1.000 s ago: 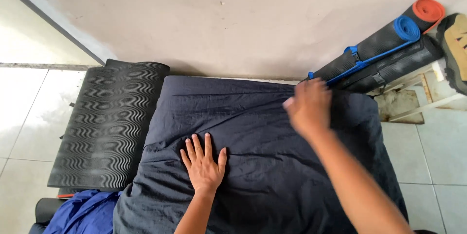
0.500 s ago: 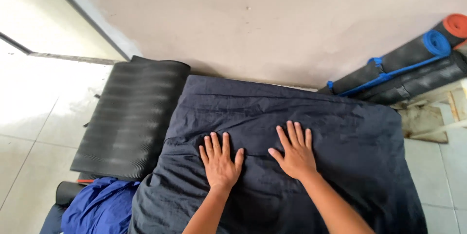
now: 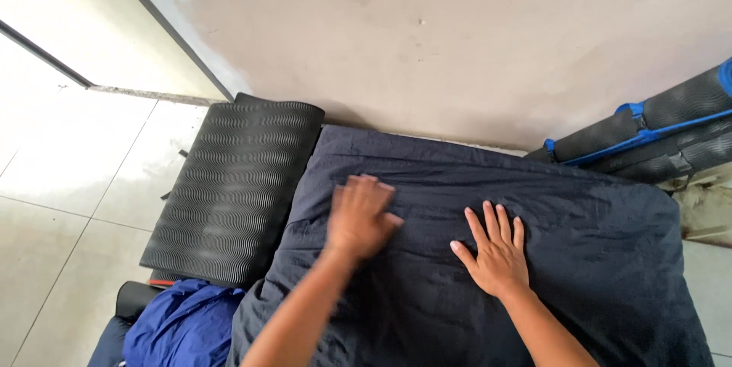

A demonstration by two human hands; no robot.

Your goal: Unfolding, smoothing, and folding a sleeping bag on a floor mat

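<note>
Starting left of the dark cloth point(image 3: 595, 260), pale floor tiles point(image 3: 61, 184) are shining glossy, and a black mat point(image 3: 232, 184) with a wavy ribbed surface is lying flat, its edge touching the cloth's left side. Below that mat, a crumpled bright blue fabric bundle point(image 3: 187, 325) is bunching against the cloth's lower left corner. On the cloth itself, which is lying spread out at the foot of the wall point(image 3: 457, 39), the left hand point(image 3: 360, 214) is showing blurred over the left half, palm down, fingers close together, gripping nothing. Just right of it, the right hand point(image 3: 496, 249) is pressing flat near the cloth's middle, fingers fanned apart, also gripping nothing. This is looking like a smoothing step: the thin, matte, dark navy weave is showing fine creases along its far edge and right half, and flattening those would call for open palms and light, even pressure. Beyond the cloth's upper right corner, rolled black mats point(image 3: 656, 127) with blue straps are resting against the plain wall.
</note>
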